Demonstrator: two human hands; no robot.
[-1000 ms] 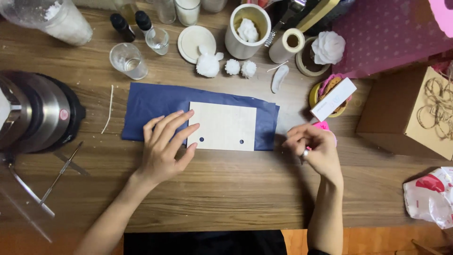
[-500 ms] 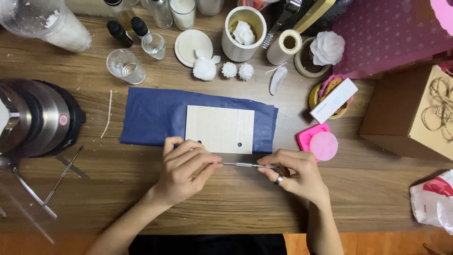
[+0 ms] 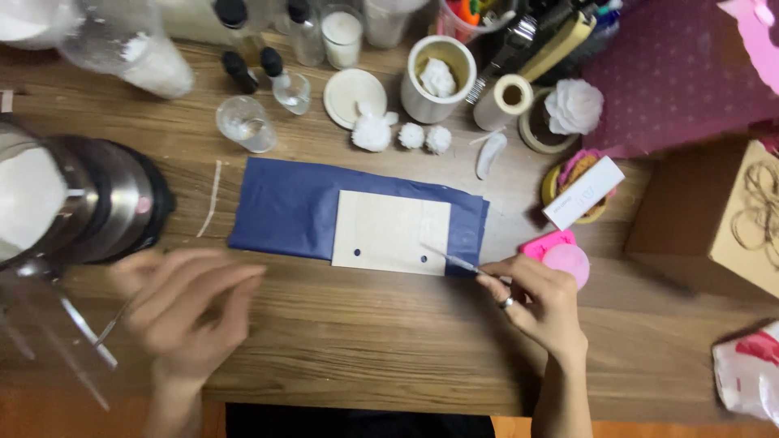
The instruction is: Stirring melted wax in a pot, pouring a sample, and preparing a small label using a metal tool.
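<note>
Metal pick (image 3: 450, 259), gripped by right hand (image 3: 535, 302), lies over wooden card (image 3: 391, 232) on blue sheet (image 3: 288, 207); left hand (image 3: 182, 308), blurred, spread empty beside card; pink mould (image 3: 560, 253) beyond.

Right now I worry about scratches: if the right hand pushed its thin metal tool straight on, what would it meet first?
The right hand points the thin metal tool at the pale wooden card; its tip seems already over it.
</note>
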